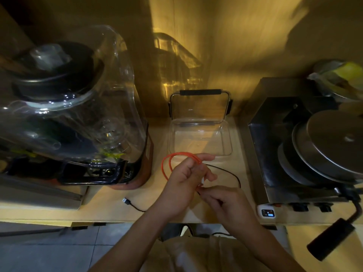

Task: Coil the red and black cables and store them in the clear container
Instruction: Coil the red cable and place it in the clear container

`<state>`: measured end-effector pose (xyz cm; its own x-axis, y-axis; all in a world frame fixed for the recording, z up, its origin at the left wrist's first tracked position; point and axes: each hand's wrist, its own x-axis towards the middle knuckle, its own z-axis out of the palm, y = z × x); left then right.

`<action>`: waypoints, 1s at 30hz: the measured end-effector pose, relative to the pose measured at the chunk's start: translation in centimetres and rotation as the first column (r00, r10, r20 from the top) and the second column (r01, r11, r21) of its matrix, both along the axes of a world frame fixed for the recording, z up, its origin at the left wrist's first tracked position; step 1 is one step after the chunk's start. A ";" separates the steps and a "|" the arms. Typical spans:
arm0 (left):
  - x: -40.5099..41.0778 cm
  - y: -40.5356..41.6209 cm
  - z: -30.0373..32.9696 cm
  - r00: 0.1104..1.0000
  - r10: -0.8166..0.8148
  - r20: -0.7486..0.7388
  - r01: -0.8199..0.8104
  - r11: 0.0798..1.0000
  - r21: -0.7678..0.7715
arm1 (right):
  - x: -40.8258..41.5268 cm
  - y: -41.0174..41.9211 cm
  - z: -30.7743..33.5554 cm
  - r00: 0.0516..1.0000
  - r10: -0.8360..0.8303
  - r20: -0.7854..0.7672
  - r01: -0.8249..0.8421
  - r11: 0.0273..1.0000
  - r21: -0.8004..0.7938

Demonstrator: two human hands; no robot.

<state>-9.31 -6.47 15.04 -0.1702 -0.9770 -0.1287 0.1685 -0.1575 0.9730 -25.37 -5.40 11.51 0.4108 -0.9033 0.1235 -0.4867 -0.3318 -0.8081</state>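
The red cable [168,162] forms several loops held in my left hand [183,185], just in front of the clear container [227,146]. My right hand [225,205] pinches the red cable's end below the left hand's fingers. The black cable [227,170] lies loose on the counter, curving right of my hands; its USB plug [126,201] rests to the left of my left wrist. The clear container stands open, its lid with a black handle [200,92] raised against the wall; nothing shows inside it.
A large blender under a clear cover [78,107] stands at the left. A steel appliance with round plates [324,146] sits at the right, a black handle [330,238] sticking out over the counter edge [59,217].
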 end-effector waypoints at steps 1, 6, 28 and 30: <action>0.0 0.0 0.0 0.999 -0.011 0.031 0.011 1.000 0.006 | 0.1 0.1 -0.1 1.000 -0.019 0.000 0.019 1.000 -0.023; 0.2 0.1 -0.9 0.966 -0.069 0.249 0.057 0.997 0.055 | -0.1 -0.1 -0.1 0.997 -0.076 -0.030 0.076 0.997 0.008; 6.4 -1.6 2.1 0.923 -0.008 0.385 -0.011 0.999 0.048 | -7.3 -2.7 4.2 0.960 -0.275 -0.055 0.266 0.955 -0.133; 6.3 -1.7 2.3 0.955 0.003 0.295 -0.028 0.996 0.082 | -7.2 -2.8 4.9 0.954 -0.299 -0.028 0.291 0.943 -0.163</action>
<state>-3.02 -8.17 17.32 -0.0972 -0.9625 -0.2533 -0.1204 -0.2413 0.9630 -32.62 -8.20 16.40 0.1387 -0.9562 0.2578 -0.6218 -0.2867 -0.7288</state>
